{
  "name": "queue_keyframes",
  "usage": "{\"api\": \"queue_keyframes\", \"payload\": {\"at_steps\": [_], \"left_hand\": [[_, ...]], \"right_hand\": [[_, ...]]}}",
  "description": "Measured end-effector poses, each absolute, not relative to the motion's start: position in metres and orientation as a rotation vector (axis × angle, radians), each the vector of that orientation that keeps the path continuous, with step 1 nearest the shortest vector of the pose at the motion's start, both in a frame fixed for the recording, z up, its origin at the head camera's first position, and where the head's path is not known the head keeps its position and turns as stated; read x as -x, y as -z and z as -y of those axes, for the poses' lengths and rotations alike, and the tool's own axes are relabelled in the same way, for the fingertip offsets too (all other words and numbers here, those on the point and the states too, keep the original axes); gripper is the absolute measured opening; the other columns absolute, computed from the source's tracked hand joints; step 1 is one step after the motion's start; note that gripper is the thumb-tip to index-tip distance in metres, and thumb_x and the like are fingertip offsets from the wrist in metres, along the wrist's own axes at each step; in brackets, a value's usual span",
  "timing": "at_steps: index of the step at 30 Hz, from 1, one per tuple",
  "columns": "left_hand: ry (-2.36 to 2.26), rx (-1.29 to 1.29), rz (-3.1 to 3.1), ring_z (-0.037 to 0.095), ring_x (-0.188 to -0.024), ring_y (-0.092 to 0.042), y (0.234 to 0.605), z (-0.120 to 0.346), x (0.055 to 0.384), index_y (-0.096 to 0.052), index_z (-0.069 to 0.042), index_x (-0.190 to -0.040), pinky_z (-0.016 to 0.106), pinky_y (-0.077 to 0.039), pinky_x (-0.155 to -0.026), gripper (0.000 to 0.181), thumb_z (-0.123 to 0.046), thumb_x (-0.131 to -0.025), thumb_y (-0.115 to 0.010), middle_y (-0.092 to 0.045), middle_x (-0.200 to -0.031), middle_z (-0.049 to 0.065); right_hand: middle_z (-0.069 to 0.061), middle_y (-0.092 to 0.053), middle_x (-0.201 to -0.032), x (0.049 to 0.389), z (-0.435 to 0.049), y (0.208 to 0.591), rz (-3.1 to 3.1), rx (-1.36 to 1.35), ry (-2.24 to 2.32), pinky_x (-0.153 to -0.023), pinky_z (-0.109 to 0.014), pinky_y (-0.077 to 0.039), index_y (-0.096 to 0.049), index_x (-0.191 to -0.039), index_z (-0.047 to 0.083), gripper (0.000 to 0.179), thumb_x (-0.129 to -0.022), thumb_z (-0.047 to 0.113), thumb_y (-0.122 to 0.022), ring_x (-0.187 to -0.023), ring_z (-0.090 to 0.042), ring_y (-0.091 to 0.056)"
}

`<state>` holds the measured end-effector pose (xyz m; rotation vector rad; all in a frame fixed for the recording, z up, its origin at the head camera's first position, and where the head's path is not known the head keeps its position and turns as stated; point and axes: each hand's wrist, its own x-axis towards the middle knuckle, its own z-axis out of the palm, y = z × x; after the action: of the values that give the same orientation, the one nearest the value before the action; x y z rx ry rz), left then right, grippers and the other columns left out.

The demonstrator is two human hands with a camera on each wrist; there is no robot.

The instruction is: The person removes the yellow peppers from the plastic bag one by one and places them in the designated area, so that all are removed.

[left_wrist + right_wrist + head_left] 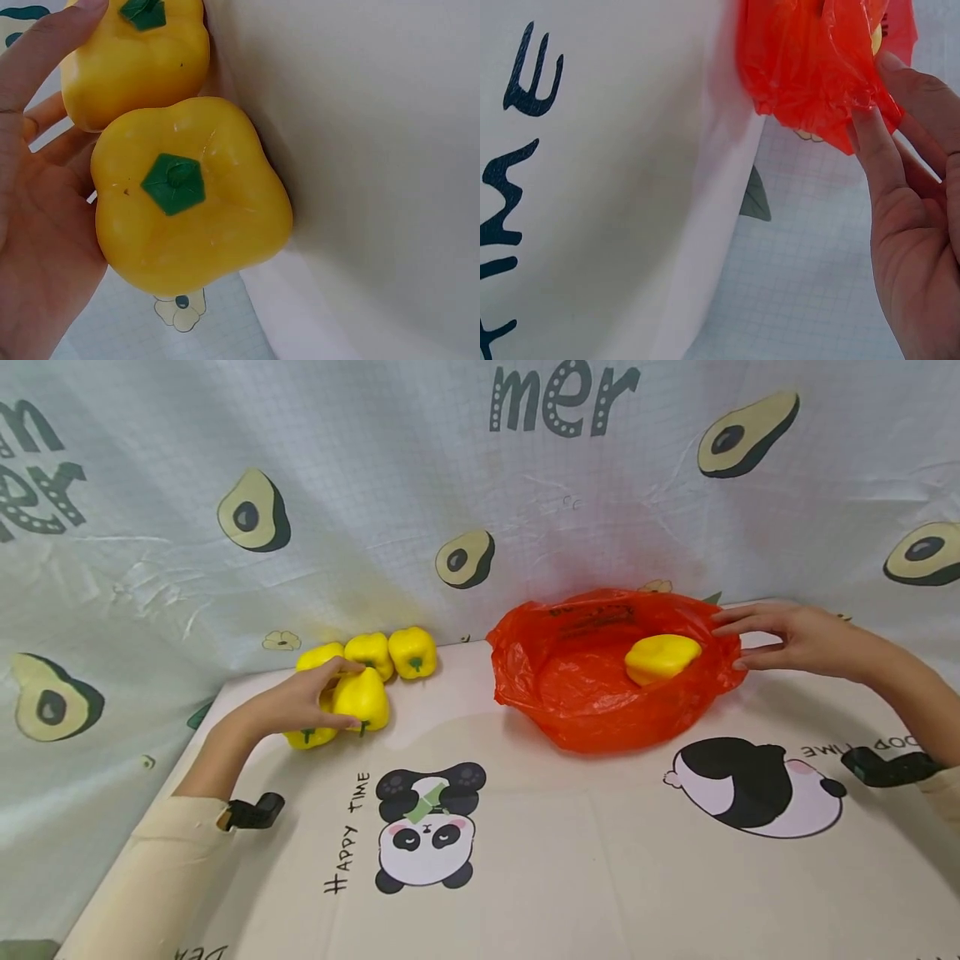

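On the left of the head view, my left hand [303, 700] holds a yellow bell pepper [363, 700] between thumb and fingers. The left wrist view shows that held pepper [139, 64] at the top, with a second bell pepper [191, 232] by the palm. To the right, a red plastic bag [600, 718] stands with its mouth spread wide. One yellow bell pepper [662, 657] lies inside it. My right hand [806, 642] pinches the bag's right rim, and the right wrist view has thumb and fingertips at the red plastic [810, 67].
More yellow bell peppers [412, 653] cluster along the back edge at the left. Behind them rises a pale curtain [360, 485] printed with avocados. Panda drawings [426, 839] and lettering mark the white tablecloth [555, 868].
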<state>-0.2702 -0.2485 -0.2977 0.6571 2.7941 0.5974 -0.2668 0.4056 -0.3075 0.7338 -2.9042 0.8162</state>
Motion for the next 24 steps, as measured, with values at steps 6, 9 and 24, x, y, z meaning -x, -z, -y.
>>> {"api": "queue_keyframes", "payload": {"at_steps": [6,9,24], "left_hand": [[-0.610,-0.696,-2.803,0.042,-0.128,-0.050,0.2979,0.2468,0.2706,-0.045,-0.005,-0.144,0.062,-0.039,-0.110,0.081,-0.033,-0.081,-0.087,-0.051,-0.142,0.019],[-0.579,-0.705,-2.814,0.041,-0.126,-0.052,0.2972,0.2456,0.2710,-0.046,-0.006,-0.142,0.061,-0.040,-0.109,0.081,-0.036,-0.080,-0.088,-0.053,-0.140,0.018],[-0.501,-0.758,-2.837,0.038,-0.129,-0.050,0.2955,0.2448,0.2636,-0.044,-0.001,-0.150,0.061,-0.035,-0.112,0.082,-0.036,-0.086,-0.082,-0.051,-0.148,0.022]], "right_hand": [[0.025,-0.052,-0.126,0.2667,-0.4056,0.3068,2.896,-0.731,-0.836,-0.072,-0.014,-0.055,-0.073,-0.123,0.007,0.044,-0.080,0.007,-0.085,-0.112,0.019,-0.040],[0.033,-0.050,-0.123,0.2681,-0.4052,0.3058,2.900,-0.731,-0.838,-0.072,-0.014,-0.055,-0.073,-0.124,0.007,0.045,-0.080,0.007,-0.085,-0.111,0.020,-0.040],[0.021,-0.054,-0.127,0.2629,-0.4057,0.3050,2.887,-0.713,-0.821,-0.073,-0.013,-0.054,-0.073,-0.123,0.008,0.045,-0.080,0.008,-0.086,-0.112,0.020,-0.039]]}}
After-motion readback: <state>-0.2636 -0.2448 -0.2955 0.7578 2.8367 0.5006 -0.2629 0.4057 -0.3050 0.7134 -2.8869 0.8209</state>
